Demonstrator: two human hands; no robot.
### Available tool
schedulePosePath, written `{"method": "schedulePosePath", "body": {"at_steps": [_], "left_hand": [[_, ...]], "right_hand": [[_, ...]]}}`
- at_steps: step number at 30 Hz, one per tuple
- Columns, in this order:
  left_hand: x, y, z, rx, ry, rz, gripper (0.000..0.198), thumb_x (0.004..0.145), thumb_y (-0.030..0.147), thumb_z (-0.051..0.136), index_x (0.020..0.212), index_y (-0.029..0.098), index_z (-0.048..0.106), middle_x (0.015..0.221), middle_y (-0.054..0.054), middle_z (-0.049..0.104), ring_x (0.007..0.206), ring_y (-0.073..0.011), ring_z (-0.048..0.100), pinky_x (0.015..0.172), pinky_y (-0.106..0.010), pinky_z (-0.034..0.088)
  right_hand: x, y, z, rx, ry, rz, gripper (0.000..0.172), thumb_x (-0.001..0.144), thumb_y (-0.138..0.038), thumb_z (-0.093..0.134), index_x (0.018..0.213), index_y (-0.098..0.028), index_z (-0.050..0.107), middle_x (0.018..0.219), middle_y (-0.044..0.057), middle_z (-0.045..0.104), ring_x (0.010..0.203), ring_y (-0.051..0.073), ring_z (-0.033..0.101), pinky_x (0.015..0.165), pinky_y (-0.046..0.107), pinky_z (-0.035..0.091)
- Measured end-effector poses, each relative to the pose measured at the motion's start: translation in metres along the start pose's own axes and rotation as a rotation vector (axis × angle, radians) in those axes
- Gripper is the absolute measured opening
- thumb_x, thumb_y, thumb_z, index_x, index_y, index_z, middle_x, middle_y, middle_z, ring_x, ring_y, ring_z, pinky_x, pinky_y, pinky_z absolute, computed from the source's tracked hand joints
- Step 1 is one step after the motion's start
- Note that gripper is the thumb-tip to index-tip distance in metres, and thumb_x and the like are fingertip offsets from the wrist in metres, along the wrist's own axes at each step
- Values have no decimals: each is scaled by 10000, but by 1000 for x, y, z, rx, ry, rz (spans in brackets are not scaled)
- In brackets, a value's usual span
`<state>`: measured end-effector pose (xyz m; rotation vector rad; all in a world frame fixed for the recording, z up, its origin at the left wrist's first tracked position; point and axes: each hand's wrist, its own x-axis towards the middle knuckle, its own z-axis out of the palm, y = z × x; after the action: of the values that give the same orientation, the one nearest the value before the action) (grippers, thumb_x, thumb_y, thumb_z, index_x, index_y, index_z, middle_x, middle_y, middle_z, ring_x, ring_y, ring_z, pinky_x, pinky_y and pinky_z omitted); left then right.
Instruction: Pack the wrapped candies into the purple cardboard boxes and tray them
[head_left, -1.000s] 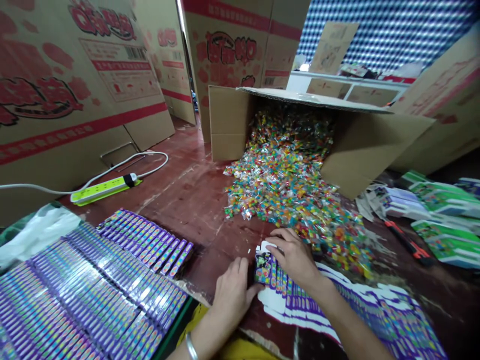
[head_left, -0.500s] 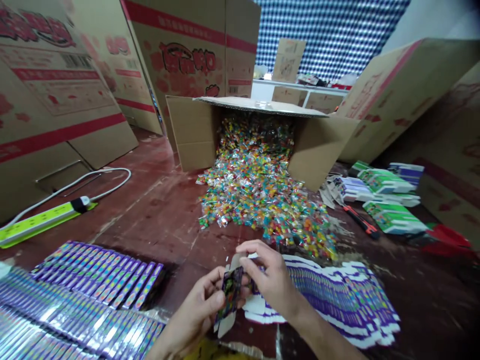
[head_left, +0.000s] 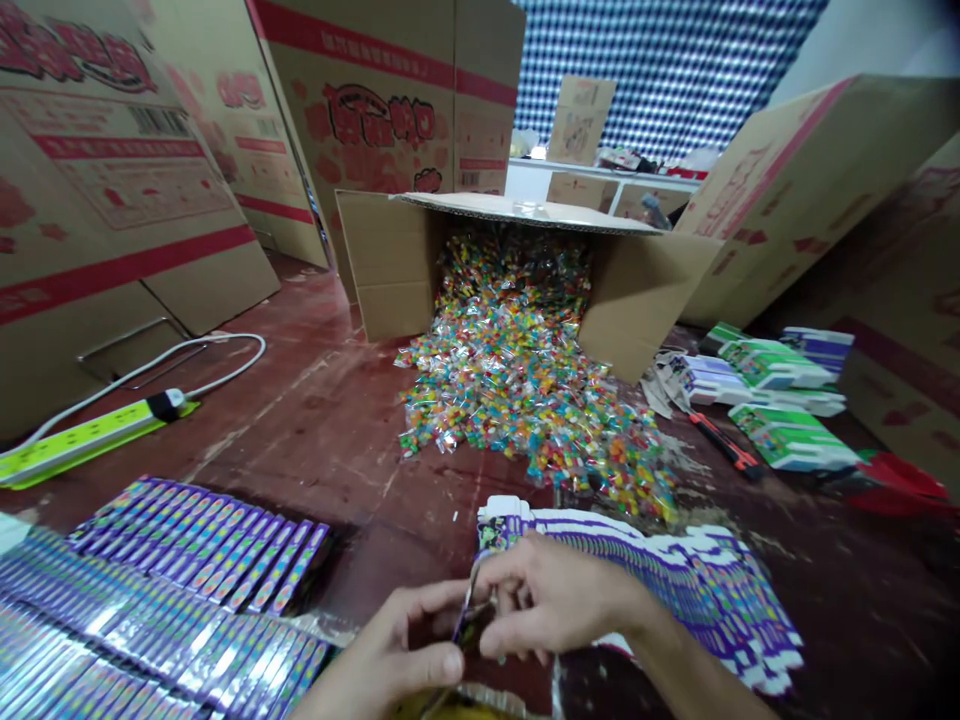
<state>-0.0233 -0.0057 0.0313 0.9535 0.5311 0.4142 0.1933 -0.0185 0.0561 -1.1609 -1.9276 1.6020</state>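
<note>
Low at the front centre, my left hand [head_left: 416,640] is closed round the lower side of a small purple printed carton [head_left: 466,610], seen nearly edge-on. The fingers of my right hand [head_left: 551,595] pinch the carton's upper end, partly hiding it. Just beyond and right of my right hand lies a fanned stack of flat purple and white cartons [head_left: 667,580]. Left of my left hand stand rows of filled-out purple cartons [head_left: 202,545], packed side by side. Ahead, a heap of small clear packets of colourful candy [head_left: 517,380] spills from a tipped cardboard box [head_left: 394,265].
A yellow-green power strip [head_left: 90,435] with a white cord lies at the left. At the right are a red and black utility knife [head_left: 724,445] and stacked green cartons [head_left: 791,435]. Large cardboard boxes [head_left: 390,90] stand behind, on the dark red surface [head_left: 322,430].
The small carton has turned from showing its printed face to nearly edge-on. My right hand has moved down and right, uncovering the near end of the flat carton stack.
</note>
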Motion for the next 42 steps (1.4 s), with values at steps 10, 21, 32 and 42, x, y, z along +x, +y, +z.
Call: {"method": "schedulePosePath", "body": {"at_steps": [10, 21, 32, 42], "left_hand": [[5, -15, -8, -103, 535, 224, 290, 781, 354, 766, 1005, 171, 742, 832, -34, 723, 734, -165, 648, 711, -247, 516], [13, -41, -5, 52, 920, 540, 535, 742, 260, 794, 1202, 254, 521, 941, -11, 720, 807, -172, 723, 723, -246, 582], [-6, -39, -24, 420, 721, 420, 508, 842, 287, 683, 1337, 252, 573, 1153, -58, 730, 941, -206, 710, 833, -271, 578], [-11, -36, -34, 345, 584, 340, 289, 822, 282, 712, 1098, 229, 644, 982, -29, 706, 842, -183, 668, 748, -247, 547]], "right_hand": [[26, 8, 34, 184, 669, -103, 369, 829, -311, 711, 1184, -233, 642, 911, 22, 689, 822, 168, 659, 691, 237, 519], [55, 39, 69, 74, 873, -152, 233, 910, -295, 616, 1118, -208, 675, 803, -3, 665, 701, 145, 610, 679, 243, 490], [54, 41, 71, -133, 883, -290, 252, 932, -219, 579, 1166, -273, 655, 1052, 27, 716, 945, 184, 666, 859, 292, 515], [55, 25, 65, -108, 803, -288, 146, 927, -202, 565, 950, -227, 708, 917, 43, 700, 867, 183, 667, 794, 280, 512]]}}
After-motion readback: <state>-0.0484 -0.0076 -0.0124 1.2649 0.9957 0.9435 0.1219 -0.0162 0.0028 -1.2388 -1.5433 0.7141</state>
